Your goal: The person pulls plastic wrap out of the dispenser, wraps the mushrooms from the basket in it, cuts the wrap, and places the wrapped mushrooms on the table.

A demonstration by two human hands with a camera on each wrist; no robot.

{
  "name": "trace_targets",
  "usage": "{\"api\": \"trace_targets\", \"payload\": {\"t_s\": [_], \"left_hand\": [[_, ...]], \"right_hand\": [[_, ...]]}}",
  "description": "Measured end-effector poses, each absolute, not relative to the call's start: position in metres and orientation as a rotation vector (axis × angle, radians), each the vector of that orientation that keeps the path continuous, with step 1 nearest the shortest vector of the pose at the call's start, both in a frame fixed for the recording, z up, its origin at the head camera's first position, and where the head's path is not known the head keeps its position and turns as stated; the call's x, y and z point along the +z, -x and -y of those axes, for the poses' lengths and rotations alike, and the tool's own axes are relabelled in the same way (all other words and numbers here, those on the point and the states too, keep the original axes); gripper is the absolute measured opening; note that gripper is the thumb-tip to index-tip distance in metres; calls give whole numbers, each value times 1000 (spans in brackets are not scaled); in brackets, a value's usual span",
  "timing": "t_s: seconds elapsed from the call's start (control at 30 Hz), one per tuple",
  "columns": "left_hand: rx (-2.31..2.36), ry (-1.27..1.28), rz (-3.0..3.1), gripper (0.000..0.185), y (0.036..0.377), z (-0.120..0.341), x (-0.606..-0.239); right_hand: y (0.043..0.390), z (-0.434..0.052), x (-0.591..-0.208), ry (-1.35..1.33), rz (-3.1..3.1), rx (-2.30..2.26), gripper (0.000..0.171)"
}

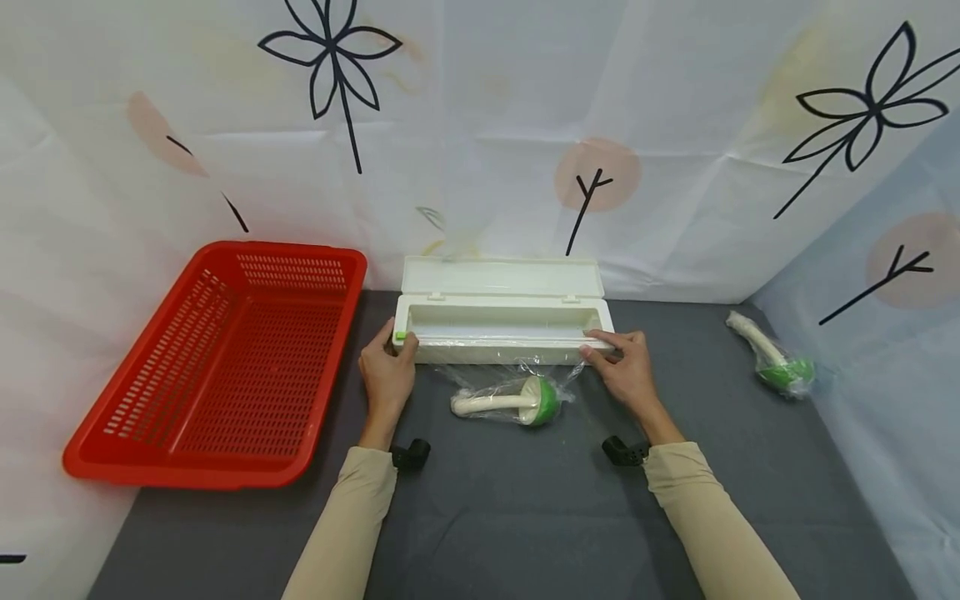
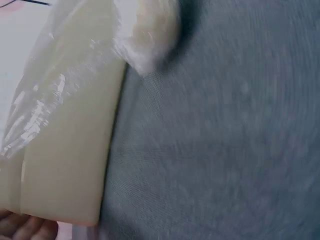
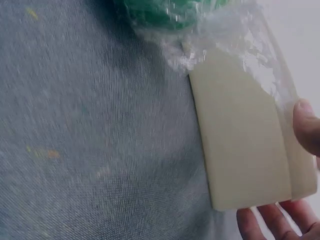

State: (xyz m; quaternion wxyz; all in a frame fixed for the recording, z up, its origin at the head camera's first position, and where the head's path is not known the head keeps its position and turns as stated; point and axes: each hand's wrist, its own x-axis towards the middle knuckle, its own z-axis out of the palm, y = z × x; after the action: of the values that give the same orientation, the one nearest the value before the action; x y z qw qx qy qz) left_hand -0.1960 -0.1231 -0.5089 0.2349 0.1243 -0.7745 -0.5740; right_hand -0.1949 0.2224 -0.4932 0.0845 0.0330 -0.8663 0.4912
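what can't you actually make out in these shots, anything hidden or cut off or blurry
- Head view: the floor of the open wrap dispenser is hidden by its front wall, so any roll inside cannot be seen.
- Left wrist view: the left hand is cut off by the bottom edge; only fingertips show.
- Right wrist view: the wrapped green toy is cut off by the top edge and blurred under film.
- Head view: the far wrapped toy is too small for detail.
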Motion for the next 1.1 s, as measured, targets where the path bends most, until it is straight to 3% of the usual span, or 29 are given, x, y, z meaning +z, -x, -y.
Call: {"api": "trace_targets", "payload": {"t_s": [0.27, 0.4, 0.5, 0.63, 0.77, 0.87, 0.97, 1.1], "left_hand": [[-1616, -470, 2185, 66, 168, 115, -504], [-1641, -424, 2333, 72, 148, 108, -509], [-1647, -245, 2559, 80, 139, 102, -515], [-1636, 22, 2718, 88, 139, 97, -521], [-1638, 110, 2669, 78, 142, 92, -525], [-1683, 150, 2566, 57, 142, 89, -527], [-1893, 193, 2388, 38, 141, 89, -525], [-2348, 367, 2098, 37, 138, 92, -516]], "right_hand": [[175, -225, -476, 116, 2633, 1597, 85], [160, -223, -473, 259, 2716, 1783, 97], [151, -222, -479, 130, 2796, 1949, 92], [148, -219, -492, -299, 2802, 2054, 84], [151, -211, -502, -605, 2849, 1896, 89], [153, -203, -507, -612, 2869, 1782, 85], [151, -197, -507, -490, 2772, 1948, 70], [149, -194, -501, -412, 2531, 2354, 49]]}}
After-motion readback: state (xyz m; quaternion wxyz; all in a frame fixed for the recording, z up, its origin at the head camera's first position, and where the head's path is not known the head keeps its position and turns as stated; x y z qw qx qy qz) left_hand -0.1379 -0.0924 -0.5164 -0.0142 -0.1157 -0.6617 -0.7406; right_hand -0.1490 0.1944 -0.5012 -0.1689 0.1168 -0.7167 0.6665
